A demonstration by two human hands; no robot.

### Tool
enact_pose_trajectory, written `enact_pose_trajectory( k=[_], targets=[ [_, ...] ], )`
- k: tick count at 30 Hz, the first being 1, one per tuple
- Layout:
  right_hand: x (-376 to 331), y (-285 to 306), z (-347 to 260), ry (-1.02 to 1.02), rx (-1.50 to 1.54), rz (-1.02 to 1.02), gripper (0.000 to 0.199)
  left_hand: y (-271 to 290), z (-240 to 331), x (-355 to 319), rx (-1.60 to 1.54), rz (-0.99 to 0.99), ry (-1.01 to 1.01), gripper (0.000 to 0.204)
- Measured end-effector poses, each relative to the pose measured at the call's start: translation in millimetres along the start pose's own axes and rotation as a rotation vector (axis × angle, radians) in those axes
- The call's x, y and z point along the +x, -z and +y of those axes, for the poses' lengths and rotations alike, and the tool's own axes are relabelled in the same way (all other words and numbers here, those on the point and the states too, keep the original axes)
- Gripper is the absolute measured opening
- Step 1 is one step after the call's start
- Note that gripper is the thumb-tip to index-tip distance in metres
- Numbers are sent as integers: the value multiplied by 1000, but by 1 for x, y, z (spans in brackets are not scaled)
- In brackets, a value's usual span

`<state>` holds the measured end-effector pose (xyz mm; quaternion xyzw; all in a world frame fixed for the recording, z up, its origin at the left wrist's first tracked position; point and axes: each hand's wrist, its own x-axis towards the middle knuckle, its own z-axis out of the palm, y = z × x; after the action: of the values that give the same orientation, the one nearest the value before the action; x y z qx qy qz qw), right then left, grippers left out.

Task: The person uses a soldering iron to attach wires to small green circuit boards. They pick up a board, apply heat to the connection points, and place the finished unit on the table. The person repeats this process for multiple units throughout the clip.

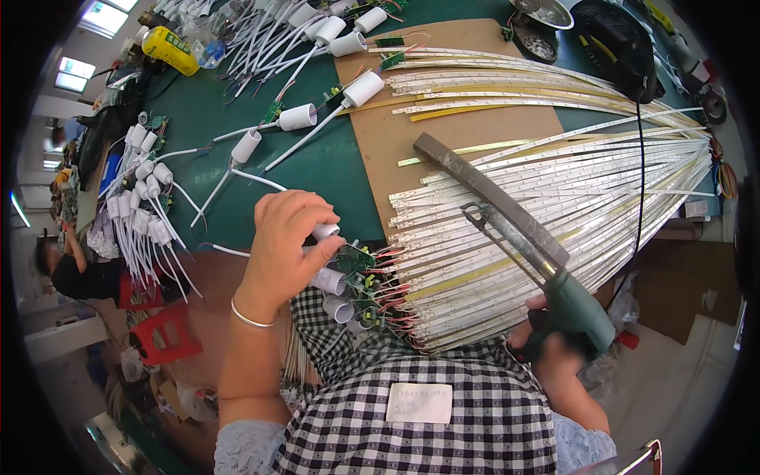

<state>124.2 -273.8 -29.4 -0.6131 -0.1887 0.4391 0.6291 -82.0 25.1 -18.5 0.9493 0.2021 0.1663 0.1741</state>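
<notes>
My left hand (283,247) is closed on a white plastic cylinder (325,231) at the ends of the strips, with fingertips and thumb around it. Just beside it lie green circuit boards (366,286) with thin red wires running to long white LED strips (507,237). More white cylinders (328,280) sit below the thumb. In my right hand (556,360) is a dark green soldering gun (582,313), its metal front end pointing up and left above the strips. A long brown-grey bar (491,198) lies across the strips next to the gun's tip.
White cylinders with cables (297,117) spread over the green tabletop (237,202), with a larger pile at the back. Brown cardboard (443,39) lies under the strips. A black cable (640,174) hangs at the right. A yellow bottle (169,51) and a red stool (165,334) are on the left.
</notes>
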Motion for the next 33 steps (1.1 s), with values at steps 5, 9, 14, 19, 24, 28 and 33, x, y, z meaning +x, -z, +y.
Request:
enact_pose_trajectory(
  k=[5,9,14,19,24,28,33],
  targets=[
    [0,0,1,37,-13,1,69,-3,3,-4,10,-126,-57,24],
    [-1,4,3,37,-14,-24,68,-7,14,-7,-29,-181,-72,21],
    [0,2,3,48,16,-33,66,-11,33,-15,97,-134,-86,20],
    [0,3,5,118,74,-39,62,-17,43,-24,63,-133,-52,15],
    [-4,14,11,102,104,-77,59,-21,49,-37,14,-135,-51,14],
    [-5,7,8,141,116,17,58,-24,48,-41,-39,-107,-31,14],
    [2,3,-1,250,90,79,57,-11,50,-19,64,100,-33,13]
  ],
)
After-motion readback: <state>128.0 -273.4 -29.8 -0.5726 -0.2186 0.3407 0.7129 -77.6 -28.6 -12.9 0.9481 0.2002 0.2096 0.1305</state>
